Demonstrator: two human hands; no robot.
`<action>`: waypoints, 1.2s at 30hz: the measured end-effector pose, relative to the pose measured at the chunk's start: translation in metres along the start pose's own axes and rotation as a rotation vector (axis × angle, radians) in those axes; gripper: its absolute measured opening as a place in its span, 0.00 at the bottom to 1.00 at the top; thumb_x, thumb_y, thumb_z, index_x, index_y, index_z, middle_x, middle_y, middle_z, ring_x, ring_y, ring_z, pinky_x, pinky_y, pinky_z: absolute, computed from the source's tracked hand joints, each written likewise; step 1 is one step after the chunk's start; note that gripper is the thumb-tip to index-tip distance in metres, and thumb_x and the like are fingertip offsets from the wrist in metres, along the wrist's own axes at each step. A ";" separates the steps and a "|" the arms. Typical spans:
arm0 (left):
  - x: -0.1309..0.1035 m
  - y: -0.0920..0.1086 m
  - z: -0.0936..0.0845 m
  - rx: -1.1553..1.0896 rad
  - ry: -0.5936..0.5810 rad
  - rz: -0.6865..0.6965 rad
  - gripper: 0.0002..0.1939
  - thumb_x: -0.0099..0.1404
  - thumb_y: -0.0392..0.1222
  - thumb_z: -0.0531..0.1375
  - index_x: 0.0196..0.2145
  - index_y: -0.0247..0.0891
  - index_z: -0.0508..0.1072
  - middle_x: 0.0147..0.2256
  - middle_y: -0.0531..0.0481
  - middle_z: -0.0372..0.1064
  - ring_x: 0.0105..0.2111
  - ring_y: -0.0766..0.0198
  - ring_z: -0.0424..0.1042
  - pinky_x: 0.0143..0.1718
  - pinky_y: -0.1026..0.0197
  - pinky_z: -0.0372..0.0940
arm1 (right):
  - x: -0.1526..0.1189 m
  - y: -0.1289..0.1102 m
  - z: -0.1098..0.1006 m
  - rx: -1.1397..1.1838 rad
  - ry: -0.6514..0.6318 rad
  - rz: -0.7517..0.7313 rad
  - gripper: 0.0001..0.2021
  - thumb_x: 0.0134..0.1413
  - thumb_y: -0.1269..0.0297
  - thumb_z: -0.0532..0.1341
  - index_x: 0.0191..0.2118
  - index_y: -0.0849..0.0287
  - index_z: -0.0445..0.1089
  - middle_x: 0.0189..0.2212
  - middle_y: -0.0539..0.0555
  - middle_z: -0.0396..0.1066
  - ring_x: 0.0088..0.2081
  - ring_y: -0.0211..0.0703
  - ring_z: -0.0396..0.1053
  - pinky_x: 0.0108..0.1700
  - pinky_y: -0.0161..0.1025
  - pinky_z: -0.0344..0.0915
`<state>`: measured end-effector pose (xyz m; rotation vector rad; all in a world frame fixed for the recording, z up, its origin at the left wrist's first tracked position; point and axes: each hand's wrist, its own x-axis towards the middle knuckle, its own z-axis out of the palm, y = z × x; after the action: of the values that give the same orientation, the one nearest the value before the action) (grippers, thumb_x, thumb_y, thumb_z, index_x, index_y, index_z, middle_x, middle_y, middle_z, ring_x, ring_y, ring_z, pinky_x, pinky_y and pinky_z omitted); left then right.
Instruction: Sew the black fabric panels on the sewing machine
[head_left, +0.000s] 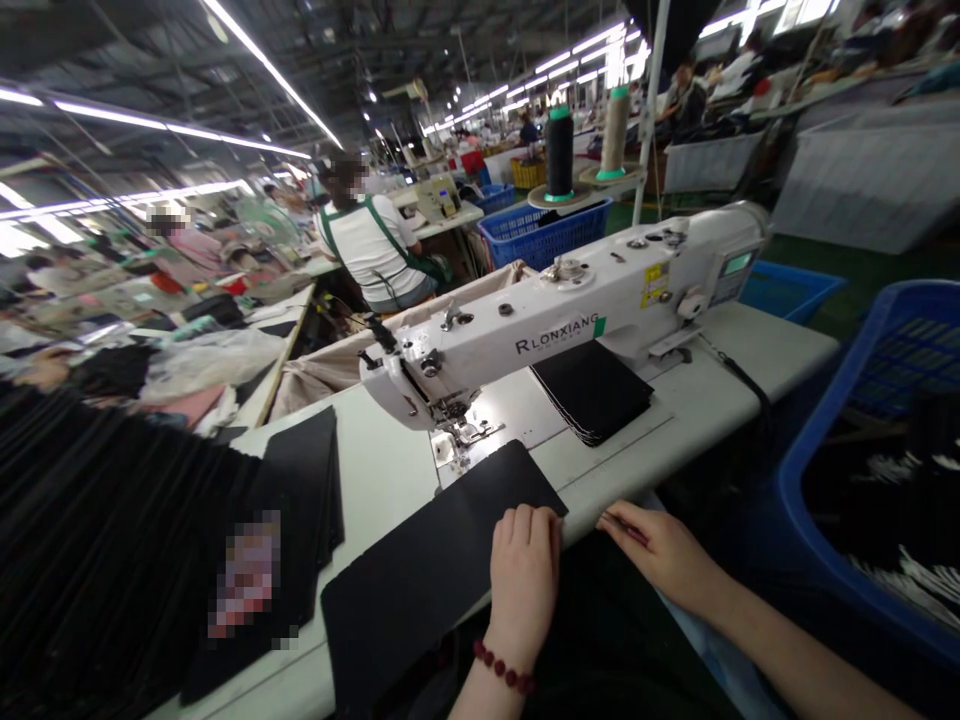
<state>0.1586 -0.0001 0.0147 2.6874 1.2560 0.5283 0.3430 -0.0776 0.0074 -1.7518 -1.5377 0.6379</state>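
A long black panel (439, 555) with rounded corners lies across the table's front edge, just before the needle area of a white sewing machine (555, 300). My left hand (523, 555), with a dark red beaded bracelet at the wrist, is closed on the panel's near edge close to its right end; its fingertips are hidden. To the right, apart from the panel, my right hand (652, 545) hovers by the table edge with thumb and fingers pressed together. What it pinches, if anything, cannot be made out. Smaller black pieces (596, 390) sit stacked under the machine's arm.
Many black panels (112, 540) are piled at the left, with several more (304, 490) beside them on the table (390, 480). A blue basket (795, 480) of black pieces stands at my right. Thread cones (559, 155) rise behind the machine. Another person (375, 245) sits ahead.
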 end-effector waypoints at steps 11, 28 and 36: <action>-0.018 0.010 -0.013 -0.254 -0.049 -0.098 0.06 0.69 0.32 0.49 0.37 0.39 0.64 0.36 0.48 0.61 0.37 0.59 0.63 0.41 0.53 0.62 | -0.002 -0.021 0.005 -0.359 -0.129 -0.077 0.10 0.64 0.57 0.50 0.35 0.55 0.61 0.29 0.50 0.70 0.30 0.43 0.69 0.30 0.38 0.53; -0.031 -0.001 -0.020 -0.329 -0.109 0.038 0.06 0.68 0.33 0.50 0.38 0.39 0.66 0.37 0.47 0.63 0.40 0.59 0.63 0.45 0.51 0.62 | 0.006 -0.019 0.015 -0.445 -0.105 -0.061 0.12 0.66 0.60 0.47 0.32 0.54 0.62 0.26 0.48 0.71 0.27 0.42 0.70 0.27 0.37 0.53; -0.088 -0.076 -0.062 -0.123 -0.106 0.114 0.04 0.62 0.42 0.60 0.33 0.40 0.71 0.43 0.46 0.68 0.52 0.53 0.63 0.54 0.49 0.62 | 0.016 -0.017 0.010 -0.266 -0.094 -0.170 0.15 0.57 0.55 0.59 0.49 0.52 0.63 0.49 0.53 0.67 0.39 0.44 0.71 0.39 0.39 0.66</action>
<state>0.0291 -0.0204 0.0304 2.6574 1.0140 0.4542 0.3269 -0.0590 0.0158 -1.7773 -1.8847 0.4524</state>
